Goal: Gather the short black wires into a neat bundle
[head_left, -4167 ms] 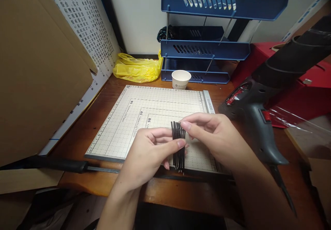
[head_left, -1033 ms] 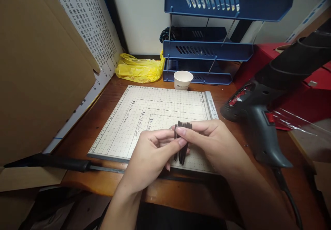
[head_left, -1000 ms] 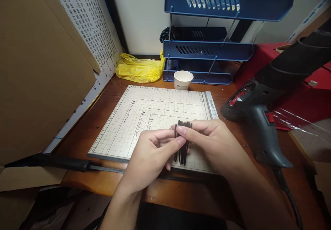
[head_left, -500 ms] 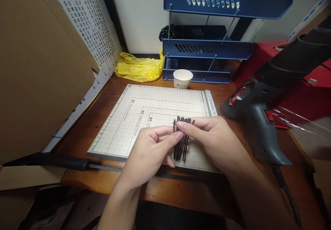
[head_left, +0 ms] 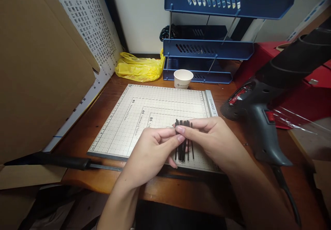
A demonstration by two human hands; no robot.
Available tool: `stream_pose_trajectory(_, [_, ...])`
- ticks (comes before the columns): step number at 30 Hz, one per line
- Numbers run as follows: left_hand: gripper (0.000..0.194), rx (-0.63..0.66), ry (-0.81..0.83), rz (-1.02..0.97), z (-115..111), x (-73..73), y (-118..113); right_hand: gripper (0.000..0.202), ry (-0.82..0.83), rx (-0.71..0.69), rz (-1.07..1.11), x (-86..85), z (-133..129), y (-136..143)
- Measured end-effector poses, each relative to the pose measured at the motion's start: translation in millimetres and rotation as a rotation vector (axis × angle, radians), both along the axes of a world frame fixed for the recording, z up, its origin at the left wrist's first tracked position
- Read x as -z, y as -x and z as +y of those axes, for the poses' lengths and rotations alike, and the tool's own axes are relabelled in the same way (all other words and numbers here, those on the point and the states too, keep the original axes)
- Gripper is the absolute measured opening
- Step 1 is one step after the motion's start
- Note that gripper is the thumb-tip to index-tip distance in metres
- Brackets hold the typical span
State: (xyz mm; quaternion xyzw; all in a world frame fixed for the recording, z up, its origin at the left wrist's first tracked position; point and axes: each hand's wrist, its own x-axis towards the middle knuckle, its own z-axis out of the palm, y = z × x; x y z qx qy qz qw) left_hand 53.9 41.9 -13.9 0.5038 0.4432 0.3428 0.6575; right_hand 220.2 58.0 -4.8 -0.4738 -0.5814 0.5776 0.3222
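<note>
You have a bundle of short black strips (head_left: 183, 151) pinched in both hands, above the near right part of the board (head_left: 157, 100). The strips stand roughly upright and slightly fanned, with a couple on the right apart from the rest. Your left hand (head_left: 152, 152) grips them narrowly between thumb and fingers; your right hand (head_left: 213, 133) is closed on them too, its thumb just above your left thumb.

On the board you can read "B5", "A5" and "B6" beside the ruled outlines, each with a size in mm; the figures after "B6" run partly behind your hand. The metal bar (head_left: 212, 104) on its right edge reads "SUNWOOD", with further characters too small to make out. A black handle (head_left: 64, 162) lies along the near left side.

Behind the board, your white cup (head_left: 183, 80) bears a dark logo and tiny illegible lettering. The yellow bag (head_left: 141, 68) has faint reddish print. The sheet (head_left: 90, 19) on your left carries rows of dark characters, too small to read.
</note>
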Motion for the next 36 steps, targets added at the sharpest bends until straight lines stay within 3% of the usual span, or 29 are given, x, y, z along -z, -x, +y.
stream_pose_trajectory(7, [0.014,0.042,-0.038,0.014,1.4,0.7,0.4,0.037,-0.044,-0.05,0.019,1.5,-1.6,-2.1])
stream_pose_trajectory(14, [0.012,-0.01,-0.063,-0.002,-1.5,3.6,-1.4,0.036,-0.045,0.029,0.089,0.6,-2.2,0.7])
stream_pose_trajectory(22, [0.023,0.038,-0.049,0.007,-3.6,2.5,-2.4,0.033,0.23,0.054,0.422,7.2,-4.2,6.1])
stream_pose_trajectory(29, [0.033,0.148,-0.072,0.121,-3.1,4.5,-0.6,0.04,0.176,0.108,0.316,8.7,-5.7,10.2])
stream_pose_trajectory(36, [0.037,0.198,-0.049,0.06,-3.4,3.6,1.5,0.044,0.156,0.079,0.305,4.1,-5.9,8.8])
